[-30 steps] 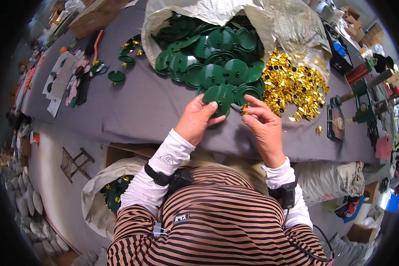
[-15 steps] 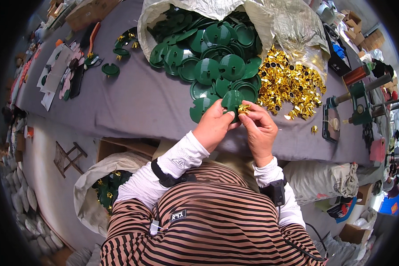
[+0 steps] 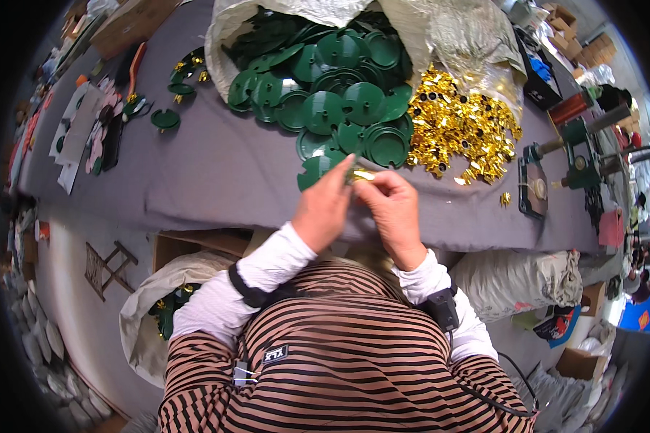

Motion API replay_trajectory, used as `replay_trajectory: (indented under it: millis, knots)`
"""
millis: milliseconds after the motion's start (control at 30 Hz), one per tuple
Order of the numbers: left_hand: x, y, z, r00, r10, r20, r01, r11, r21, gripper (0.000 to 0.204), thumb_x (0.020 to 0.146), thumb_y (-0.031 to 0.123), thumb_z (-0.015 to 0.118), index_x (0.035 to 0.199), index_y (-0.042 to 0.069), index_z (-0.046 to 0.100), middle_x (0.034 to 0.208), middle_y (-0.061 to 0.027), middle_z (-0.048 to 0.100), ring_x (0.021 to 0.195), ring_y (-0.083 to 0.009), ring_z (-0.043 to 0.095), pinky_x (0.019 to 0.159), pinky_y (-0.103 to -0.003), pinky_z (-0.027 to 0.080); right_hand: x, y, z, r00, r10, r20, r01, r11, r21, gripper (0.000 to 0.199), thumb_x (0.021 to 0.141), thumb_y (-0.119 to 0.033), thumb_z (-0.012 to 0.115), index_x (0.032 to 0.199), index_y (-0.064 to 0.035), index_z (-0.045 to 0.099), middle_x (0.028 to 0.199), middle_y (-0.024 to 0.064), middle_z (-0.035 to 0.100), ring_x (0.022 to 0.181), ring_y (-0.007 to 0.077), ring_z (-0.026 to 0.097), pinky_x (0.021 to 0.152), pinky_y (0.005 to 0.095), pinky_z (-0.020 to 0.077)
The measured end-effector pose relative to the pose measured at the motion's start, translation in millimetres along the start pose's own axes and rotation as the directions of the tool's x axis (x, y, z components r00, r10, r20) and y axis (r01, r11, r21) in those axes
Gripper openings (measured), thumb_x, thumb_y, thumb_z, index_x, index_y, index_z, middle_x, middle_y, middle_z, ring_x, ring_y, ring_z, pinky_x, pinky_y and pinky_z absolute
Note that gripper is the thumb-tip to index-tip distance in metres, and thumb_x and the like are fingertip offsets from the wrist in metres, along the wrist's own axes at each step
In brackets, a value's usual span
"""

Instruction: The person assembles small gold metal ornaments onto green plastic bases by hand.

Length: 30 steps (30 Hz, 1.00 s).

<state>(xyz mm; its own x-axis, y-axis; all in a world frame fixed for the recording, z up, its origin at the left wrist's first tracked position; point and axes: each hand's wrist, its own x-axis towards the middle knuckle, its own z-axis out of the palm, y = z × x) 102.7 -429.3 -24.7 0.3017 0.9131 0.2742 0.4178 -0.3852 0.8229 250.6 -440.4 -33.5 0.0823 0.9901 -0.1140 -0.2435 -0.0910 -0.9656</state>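
My left hand (image 3: pixel 323 211) grips a green plastic disc (image 3: pixel 354 164), now turned nearly edge-on. My right hand (image 3: pixel 393 215) pinches a shiny gold piece (image 3: pixel 364 175) against the disc's face; whether the two are joined cannot be made out. Beyond my hands, a heap of green slotted discs (image 3: pixel 323 112) spills from the mouth of a white woven sack (image 3: pixel 219 43). To its right lies a pile of small gold pieces (image 3: pixel 461 133), some showing black round centres.
A green clamp-like metal fixture (image 3: pixel 576 155) stands at the table's right. One gold piece (image 3: pixel 505 198) lies apart. At left are an orange-handled tool (image 3: pixel 135 66) and a few discs with gold parts (image 3: pixel 166 120). Below left, a sack (image 3: pixel 139 299) holds similar ones.
The held disc has turned from facing up to nearly edge-on. Both hands have shifted slightly left in view, along with the whole scene, and the gold piece stays against the disc.
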Motion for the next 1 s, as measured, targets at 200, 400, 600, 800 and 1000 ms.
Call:
replay_trajectory:
  millis: [200, 400, 600, 800, 1000]
  knots:
    - [60.5, -38.2, -134.0, 0.916, -0.321, -0.240, 0.092, 0.752, -0.653, 0.025, 0.094, 0.014, 0.053, 0.115, 0.000, 0.052, 0.109, -0.0088, 0.062, 0.095, -0.0173, 0.062, 0.086, -0.034, 0.051, 14.8, -20.6, -60.7, 0.875, -0.457, -0.161, 0.257, 0.719, -0.646, 0.030, 0.075, -0.007, 0.074, 0.103, -0.0053, 0.063, 0.096, 0.0036, 0.061, 0.083, 0.0131, 0.059, 0.071, 0.0254, 0.0491]
    - [79.6, -60.5, -191.7, 0.744, -0.175, -0.645, 0.028, 0.973, -0.231, 0.053, 0.084, 0.018, 0.070, 0.126, -0.001, 0.043, 0.123, -0.0130, 0.052, 0.118, -0.0214, 0.049, 0.094, -0.032, 0.045, 36.0, 3.2, -126.5, 0.819, -0.556, -0.137, 0.105, 0.381, -0.919, 0.037, 0.073, -0.009, 0.071, 0.109, -0.0075, 0.061, 0.106, 0.0124, 0.058, 0.099, 0.0294, 0.055, 0.090, 0.0377, 0.0423]
    - [5.8, -38.3, -46.5, 0.986, 0.164, -0.035, -0.135, 0.902, 0.411, 0.048, 0.074, 0.013, 0.074, 0.118, 0.003, 0.057, 0.117, -0.0135, 0.059, 0.112, -0.0276, 0.056, 0.095, -0.035, 0.043, 32.6, -0.5, -119.4, 0.793, -0.608, -0.029, 0.175, 0.274, -0.946, 0.036, 0.071, -0.010, 0.074, 0.106, -0.0120, 0.065, 0.097, 0.0098, 0.064, 0.093, 0.0297, 0.057, 0.087, 0.0389, 0.0446]
    - [10.6, -26.0, -36.1, 0.970, -0.218, -0.104, 0.224, 0.974, 0.042, 0.050, 0.072, 0.012, 0.077, 0.116, 0.000, 0.056, 0.103, -0.0116, 0.065, 0.092, -0.0214, 0.063, 0.084, -0.030, 0.050, 35.8, 1.3, -130.1, 0.860, -0.402, -0.313, 0.256, 0.873, -0.415, 0.030, 0.081, -0.007, 0.070, 0.110, -0.0019, 0.062, 0.093, 0.0018, 0.064, 0.084, 0.0108, 0.058, 0.077, 0.0254, 0.0464]
    - [31.8, -5.8, -6.6, 0.908, -0.391, 0.152, 0.371, 0.579, -0.726, 0.033, 0.082, 0.000, 0.066, 0.115, -0.002, 0.057, 0.102, -0.0055, 0.065, 0.087, -0.0105, 0.061, 0.078, -0.024, 0.051, 14.3, -25.4, -65.5, 0.946, -0.316, -0.079, 0.301, 0.941, -0.155, 0.029, 0.086, -0.003, 0.065, 0.115, -0.0011, 0.061, 0.095, -0.0021, 0.059, 0.082, 0.0050, 0.052, 0.075, 0.0195, 0.0434]
